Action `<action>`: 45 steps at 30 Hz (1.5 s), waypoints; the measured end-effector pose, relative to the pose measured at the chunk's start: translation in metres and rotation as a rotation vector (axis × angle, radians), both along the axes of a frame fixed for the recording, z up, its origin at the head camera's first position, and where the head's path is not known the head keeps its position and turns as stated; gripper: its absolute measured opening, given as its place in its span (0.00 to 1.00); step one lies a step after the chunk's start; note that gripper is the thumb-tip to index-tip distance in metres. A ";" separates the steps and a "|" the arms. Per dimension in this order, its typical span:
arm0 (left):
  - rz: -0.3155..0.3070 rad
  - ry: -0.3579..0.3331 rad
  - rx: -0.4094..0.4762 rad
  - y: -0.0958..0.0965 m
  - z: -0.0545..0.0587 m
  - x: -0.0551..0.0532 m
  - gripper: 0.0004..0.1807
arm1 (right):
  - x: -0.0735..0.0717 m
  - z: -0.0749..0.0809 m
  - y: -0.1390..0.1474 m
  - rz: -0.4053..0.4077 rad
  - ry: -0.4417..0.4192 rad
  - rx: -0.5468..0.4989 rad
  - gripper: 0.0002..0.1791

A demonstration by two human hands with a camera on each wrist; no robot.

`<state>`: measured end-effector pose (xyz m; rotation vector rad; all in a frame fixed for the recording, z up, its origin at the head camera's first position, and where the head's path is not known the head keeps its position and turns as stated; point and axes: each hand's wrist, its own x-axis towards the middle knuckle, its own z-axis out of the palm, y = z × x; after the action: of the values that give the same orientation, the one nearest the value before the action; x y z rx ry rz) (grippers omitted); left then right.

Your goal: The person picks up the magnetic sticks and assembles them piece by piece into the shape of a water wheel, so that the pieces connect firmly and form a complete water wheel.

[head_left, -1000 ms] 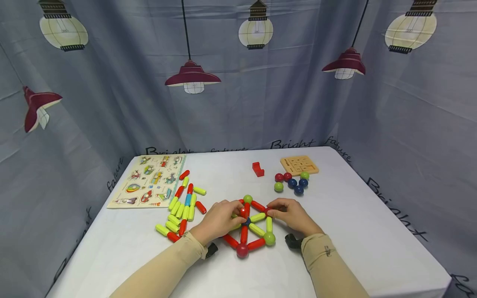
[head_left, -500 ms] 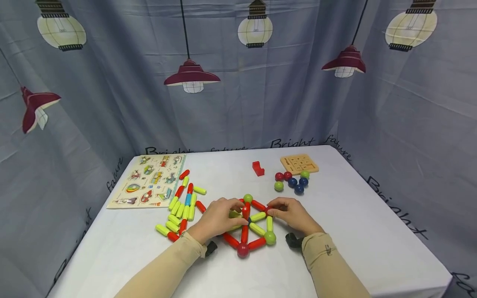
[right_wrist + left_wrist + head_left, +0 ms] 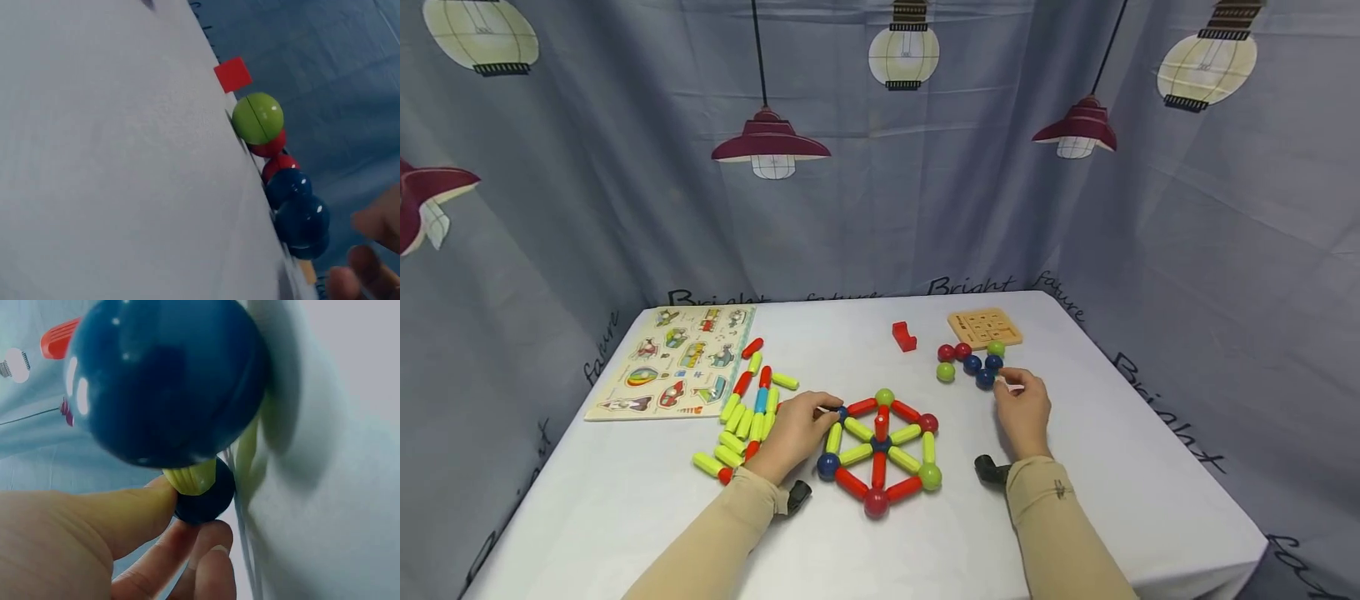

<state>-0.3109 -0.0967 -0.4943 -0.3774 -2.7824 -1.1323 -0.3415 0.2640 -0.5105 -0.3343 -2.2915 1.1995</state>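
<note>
A flat hexagon of balls and rods lies on the table, with a blue ball [image 3: 881,444] at its centre and a red rod [image 3: 882,425] standing up from it. My left hand [image 3: 793,433] pinches the blue ball [image 3: 203,497] at its upper-left corner. Nearer the left wrist camera is the lower-left corner's blue ball [image 3: 165,381], joined to it by a yellow-green rod [image 3: 192,477]. My right hand [image 3: 1024,412] is beside the loose blue balls [image 3: 985,379], thumb and fingers apart with nothing between them; its fingertips [image 3: 369,262] show at the right wrist view's edge.
Several loose rods [image 3: 760,400] lie left of the hexagon, near a picture puzzle board [image 3: 658,358]. Loose red balls [image 3: 947,353] and green balls [image 3: 946,372] sit at the back right, before a small wooden board [image 3: 985,327]. A red bracket-shaped piece [image 3: 903,337] lies further back.
My left hand has moved left from the hexagon's centre to its upper-left blue ball. My right hand has let go of the red corner ball and moved right and back to the loose balls.
</note>
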 end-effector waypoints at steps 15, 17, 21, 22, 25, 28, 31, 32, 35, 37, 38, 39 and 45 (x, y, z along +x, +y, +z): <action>0.021 -0.011 0.007 -0.008 -0.003 0.004 0.13 | -0.029 0.002 0.007 0.279 -0.281 0.283 0.23; 0.024 -0.001 0.012 -0.010 -0.003 0.004 0.13 | -0.034 0.003 0.006 0.286 -0.290 0.287 0.22; 0.021 -0.008 0.021 -0.012 -0.003 0.005 0.13 | -0.034 0.004 0.007 0.295 -0.314 0.241 0.20; 0.017 -0.013 0.024 -0.011 -0.003 0.006 0.13 | -0.031 0.004 0.008 0.302 -0.325 0.224 0.19; 0.010 -0.027 0.028 -0.009 -0.004 0.008 0.13 | -0.015 0.009 0.010 0.362 -0.387 0.195 0.19; 0.005 -0.019 0.026 -0.007 -0.001 0.007 0.13 | 0.000 0.017 0.009 0.437 -0.420 0.225 0.17; 0.004 -0.016 0.026 -0.004 0.001 0.005 0.13 | 0.012 0.035 -0.001 0.505 -0.377 0.261 0.16; 0.003 -0.017 0.029 -0.003 0.002 0.004 0.13 | 0.016 0.044 -0.007 0.539 -0.344 0.256 0.16; 0.007 -0.019 0.036 -0.004 0.002 0.002 0.13 | 0.029 0.070 -0.036 0.705 -0.233 0.217 0.16; 0.006 -0.017 0.045 -0.004 0.002 0.001 0.13 | 0.038 0.083 -0.059 0.835 -0.168 0.208 0.15; 0.004 -0.016 0.050 -0.004 0.003 0.001 0.13 | 0.041 0.086 -0.068 0.890 -0.145 0.209 0.15; 0.001 -0.015 0.052 -0.004 0.003 0.002 0.13 | 0.044 0.088 -0.077 0.927 -0.128 0.214 0.15; -0.013 -0.020 0.045 -0.005 0.001 0.003 0.13 | 0.049 0.084 -0.103 0.971 -0.107 0.286 0.15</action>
<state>-0.3080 -0.1013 -0.4933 -0.3817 -2.7699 -1.2053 -0.2920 0.1613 -0.4269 0.9415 -2.7439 1.2195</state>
